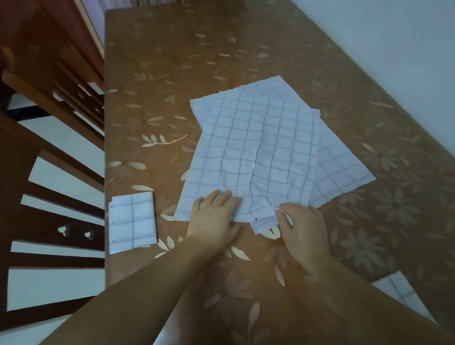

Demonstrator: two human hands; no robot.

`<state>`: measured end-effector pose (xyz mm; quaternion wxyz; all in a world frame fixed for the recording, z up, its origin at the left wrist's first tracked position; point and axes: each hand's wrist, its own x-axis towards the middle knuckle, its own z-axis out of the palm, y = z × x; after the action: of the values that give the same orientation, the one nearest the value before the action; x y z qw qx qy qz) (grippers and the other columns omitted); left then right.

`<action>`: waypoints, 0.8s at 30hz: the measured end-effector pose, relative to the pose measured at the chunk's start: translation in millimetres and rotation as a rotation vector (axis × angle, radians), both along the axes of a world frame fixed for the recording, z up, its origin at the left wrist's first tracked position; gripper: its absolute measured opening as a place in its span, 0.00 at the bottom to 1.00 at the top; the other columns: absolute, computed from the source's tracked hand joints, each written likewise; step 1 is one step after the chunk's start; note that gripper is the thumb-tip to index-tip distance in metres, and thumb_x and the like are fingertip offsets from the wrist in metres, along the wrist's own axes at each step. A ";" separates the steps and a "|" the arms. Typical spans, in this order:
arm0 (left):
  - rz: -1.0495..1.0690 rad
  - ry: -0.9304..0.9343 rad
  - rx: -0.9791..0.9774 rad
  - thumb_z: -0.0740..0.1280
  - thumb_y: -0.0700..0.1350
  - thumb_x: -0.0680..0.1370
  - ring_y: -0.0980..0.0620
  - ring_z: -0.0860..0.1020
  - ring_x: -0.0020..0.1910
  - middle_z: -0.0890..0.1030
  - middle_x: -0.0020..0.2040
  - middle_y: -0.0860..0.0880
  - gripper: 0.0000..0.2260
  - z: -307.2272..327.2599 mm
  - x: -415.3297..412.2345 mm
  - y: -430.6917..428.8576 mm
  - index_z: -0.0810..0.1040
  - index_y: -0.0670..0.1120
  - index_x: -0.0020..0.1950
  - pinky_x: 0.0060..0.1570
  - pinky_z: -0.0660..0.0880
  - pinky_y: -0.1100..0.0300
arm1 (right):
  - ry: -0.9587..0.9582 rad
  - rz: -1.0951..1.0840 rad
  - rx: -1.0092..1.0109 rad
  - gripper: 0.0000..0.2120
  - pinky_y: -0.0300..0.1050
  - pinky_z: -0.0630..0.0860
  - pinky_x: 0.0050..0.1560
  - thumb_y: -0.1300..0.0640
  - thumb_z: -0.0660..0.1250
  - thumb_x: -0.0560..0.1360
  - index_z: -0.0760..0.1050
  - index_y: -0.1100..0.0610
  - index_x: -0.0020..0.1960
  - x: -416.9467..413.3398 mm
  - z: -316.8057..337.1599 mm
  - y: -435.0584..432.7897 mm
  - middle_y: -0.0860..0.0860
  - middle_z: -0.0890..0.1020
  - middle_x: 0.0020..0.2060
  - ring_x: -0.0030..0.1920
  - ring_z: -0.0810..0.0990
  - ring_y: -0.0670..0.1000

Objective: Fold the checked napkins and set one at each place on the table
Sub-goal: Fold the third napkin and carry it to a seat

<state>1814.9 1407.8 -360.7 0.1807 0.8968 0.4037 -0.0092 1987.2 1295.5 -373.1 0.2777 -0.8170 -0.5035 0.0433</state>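
A pile of white napkins with a thin blue check lies spread in the middle of the table. The top napkin [260, 153] is rumpled along its near edge. My left hand [215, 217] lies flat on its near left corner, fingers straight. At the near right corner my right hand [302, 227] pinches the napkin's edge between thumb and fingers. Under it, other open napkins [340, 166] stick out to the right and at the back. One folded napkin [132, 223] sits at the table's left edge, by a chair.
The table [175, 61] has a glossy brown cloth with a pale leaf pattern. Two wooden chairs [55, 79] stand along its left side, and more chair backs show at the far end. A white wall runs on the right. Tiled floor [398, 292] shows at lower right.
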 end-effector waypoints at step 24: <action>-0.554 0.352 -0.184 0.59 0.76 0.67 0.51 0.68 0.70 0.72 0.71 0.55 0.38 55.0 -62.6 -59.2 0.74 0.54 0.69 0.66 0.62 0.52 | 0.152 -0.110 -0.330 0.11 0.48 0.75 0.47 0.55 0.61 0.78 0.78 0.56 0.42 -55.3 32.0 -64.7 0.52 0.80 0.39 0.44 0.78 0.54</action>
<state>1752.3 1348.6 -305.7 0.1791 0.9371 0.1670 -0.2488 1931.9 1230.8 -341.0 0.1793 -0.8721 -0.4217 0.1717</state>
